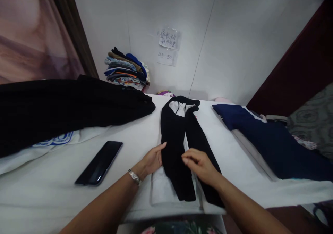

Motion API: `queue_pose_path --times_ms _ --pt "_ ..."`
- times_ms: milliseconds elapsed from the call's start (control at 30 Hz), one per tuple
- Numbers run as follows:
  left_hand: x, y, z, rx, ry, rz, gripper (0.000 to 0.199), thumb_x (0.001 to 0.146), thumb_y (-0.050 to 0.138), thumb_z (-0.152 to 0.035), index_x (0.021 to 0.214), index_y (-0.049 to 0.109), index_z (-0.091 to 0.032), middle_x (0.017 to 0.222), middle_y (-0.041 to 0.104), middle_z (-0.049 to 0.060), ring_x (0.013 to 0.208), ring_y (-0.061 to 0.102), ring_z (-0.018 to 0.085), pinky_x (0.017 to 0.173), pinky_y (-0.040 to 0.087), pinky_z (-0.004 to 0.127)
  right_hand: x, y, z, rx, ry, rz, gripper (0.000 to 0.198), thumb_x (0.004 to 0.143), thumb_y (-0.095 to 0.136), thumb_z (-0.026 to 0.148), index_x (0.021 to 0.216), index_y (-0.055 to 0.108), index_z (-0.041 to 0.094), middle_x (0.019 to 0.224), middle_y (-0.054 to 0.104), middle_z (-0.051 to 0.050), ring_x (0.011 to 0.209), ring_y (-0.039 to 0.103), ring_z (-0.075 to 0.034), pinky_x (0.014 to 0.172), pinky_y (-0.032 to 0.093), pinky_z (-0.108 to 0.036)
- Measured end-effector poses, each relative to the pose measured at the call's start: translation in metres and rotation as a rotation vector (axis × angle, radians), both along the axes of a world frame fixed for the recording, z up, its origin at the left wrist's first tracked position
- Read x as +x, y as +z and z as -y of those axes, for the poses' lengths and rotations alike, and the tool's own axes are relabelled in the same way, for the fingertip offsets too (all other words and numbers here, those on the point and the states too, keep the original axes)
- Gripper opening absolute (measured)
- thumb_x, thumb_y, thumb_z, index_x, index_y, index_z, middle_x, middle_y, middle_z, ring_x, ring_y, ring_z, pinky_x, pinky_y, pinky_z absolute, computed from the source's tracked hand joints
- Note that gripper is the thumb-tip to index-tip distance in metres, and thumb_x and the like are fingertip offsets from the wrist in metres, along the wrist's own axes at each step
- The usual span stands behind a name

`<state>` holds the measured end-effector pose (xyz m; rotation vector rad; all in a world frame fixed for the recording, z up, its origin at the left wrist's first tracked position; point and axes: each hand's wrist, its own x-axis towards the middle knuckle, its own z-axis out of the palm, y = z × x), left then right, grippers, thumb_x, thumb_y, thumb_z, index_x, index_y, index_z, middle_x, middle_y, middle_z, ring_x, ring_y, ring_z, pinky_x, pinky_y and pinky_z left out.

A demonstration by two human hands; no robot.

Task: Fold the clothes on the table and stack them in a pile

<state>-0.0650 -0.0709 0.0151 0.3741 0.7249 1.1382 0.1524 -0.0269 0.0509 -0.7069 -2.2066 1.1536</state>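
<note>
A hooded sweatshirt (173, 133) with black sleeves and a pale body lies in front of me, hood end away from me. Both sleeves run down its length towards the near table edge, and dark drawstrings show at the neck. My left hand (153, 158) rests against the left edge of the sweatshirt, thumb stretched out on the black sleeve; its other fingers are partly hidden at the cloth. Over the gap between the sleeves, my right hand (199, 163) is closed, with curled fingers pinching the inner edge of the left-hand sleeve. A bracelet (134, 177) circles my left wrist.
A black phone (99, 163) lies left on the white table (125, 154). Behind it spreads a black garment (78, 102) over a white printed one. Navy clothing (262, 140) is at right. A folded clothes stack (126, 69) stands by the wall, below handwritten paper notes (169, 41).
</note>
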Motion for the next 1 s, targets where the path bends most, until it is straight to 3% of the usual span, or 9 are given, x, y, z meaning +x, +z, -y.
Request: queue_pose_path --times_ms 100,167,233,467,600,767,833,900,1000 --pt "0.002 0.004 0.003 -0.089 0.008 -0.054 0.037 0.085 0.059 -0.032 0.113 0.063 -0.008 0.088 0.074 0.01 0.075 0.069 0.021 0.072 0.05 0.03 -0.004 -0.012 -0.034 -0.373 -0.2 -0.038 0.033 0.081 0.065 0.041 0.106 0.067 0.019 0.093 0.066 -0.006 0.079 0.064 -0.017 0.066 0.053 -0.03" --pt "0.003 0.007 0.004 -0.161 0.021 -0.056 0.038 0.084 0.06 -0.033 0.112 0.063 -0.008 0.083 0.074 0.01 0.067 0.068 0.02 0.067 0.05 0.03 -0.01 -0.016 -0.046 -0.698 -0.152 -0.048 0.039 0.077 0.069 0.043 0.106 0.065 0.018 0.093 0.067 -0.007 0.076 0.065 -0.017 0.063 0.055 -0.031" --pt "0.005 0.009 0.005 -0.199 0.042 -0.038 0.039 0.083 0.059 -0.032 0.112 0.063 -0.007 0.08 0.074 0.01 0.063 0.067 0.02 0.064 0.05 0.03 -0.019 -0.019 -0.048 -0.901 -0.068 -0.075 0.038 0.077 0.071 0.044 0.103 0.065 0.017 0.089 0.067 -0.006 0.073 0.065 -0.016 0.062 0.056 -0.031" --pt "0.011 0.008 0.008 -0.128 0.047 0.009 0.04 0.078 0.063 -0.027 0.114 0.062 -0.009 0.086 0.073 0.01 0.073 0.068 0.021 0.067 0.05 0.029 -0.036 -0.017 -0.046 -1.067 -0.173 -0.312 0.026 0.073 0.075 0.032 0.091 0.066 0.017 0.079 0.069 -0.002 0.065 0.063 -0.012 0.062 0.053 -0.023" --pt "0.011 0.003 0.005 0.07 0.132 -0.045 0.037 0.077 0.065 -0.021 0.113 0.061 -0.02 0.081 0.07 0.002 0.068 0.065 0.014 0.061 0.048 0.023 -0.013 -0.019 -0.058 -0.825 -0.348 -0.376 0.043 0.067 0.077 0.026 0.107 0.063 0.021 0.085 0.071 -0.001 0.075 0.066 -0.016 0.073 0.053 -0.027" --pt "0.018 -0.004 0.001 0.088 0.237 -0.181 0.042 0.076 0.068 -0.022 0.116 0.057 -0.021 0.095 0.069 0.003 0.074 0.065 0.014 0.062 0.049 0.024 0.015 -0.033 -0.067 -0.454 -0.257 0.229 0.087 0.067 0.074 0.025 0.145 0.037 0.023 0.072 0.065 0.003 0.064 0.063 -0.017 0.064 0.052 -0.032" --pt "0.025 -0.007 0.001 0.118 0.298 -0.228 0.054 0.073 0.07 -0.02 0.124 0.052 -0.022 0.104 0.069 0.005 0.084 0.066 0.017 0.07 0.051 0.027 0.014 -0.027 -0.075 -0.141 -0.23 0.449 0.081 0.071 0.071 0.027 0.145 0.038 0.023 0.073 0.066 0.0 0.067 0.064 -0.018 0.068 0.051 -0.032" --pt "0.03 -0.009 0.001 0.155 0.354 -0.244 0.063 0.07 0.071 -0.017 0.129 0.047 -0.021 0.107 0.069 0.007 0.091 0.067 0.019 0.08 0.051 0.03 0.001 -0.013 -0.091 0.194 -0.232 0.516 0.064 0.076 0.067 0.028 0.137 0.051 0.022 0.09 0.07 -0.006 0.083 0.065 -0.022 0.077 0.049 -0.033" --pt "0.034 -0.009 0.003 0.17 0.355 -0.256 0.072 0.07 0.07 -0.017 0.135 0.04 -0.019 0.108 0.07 0.009 0.096 0.067 0.023 0.088 0.05 0.037 -0.037 0.01 -0.127 0.417 -0.196 0.413 0.038 0.085 0.057 0.03 0.12 0.065 0.019 0.112 0.068 -0.01 0.099 0.063 -0.022 0.088 0.046 -0.032"
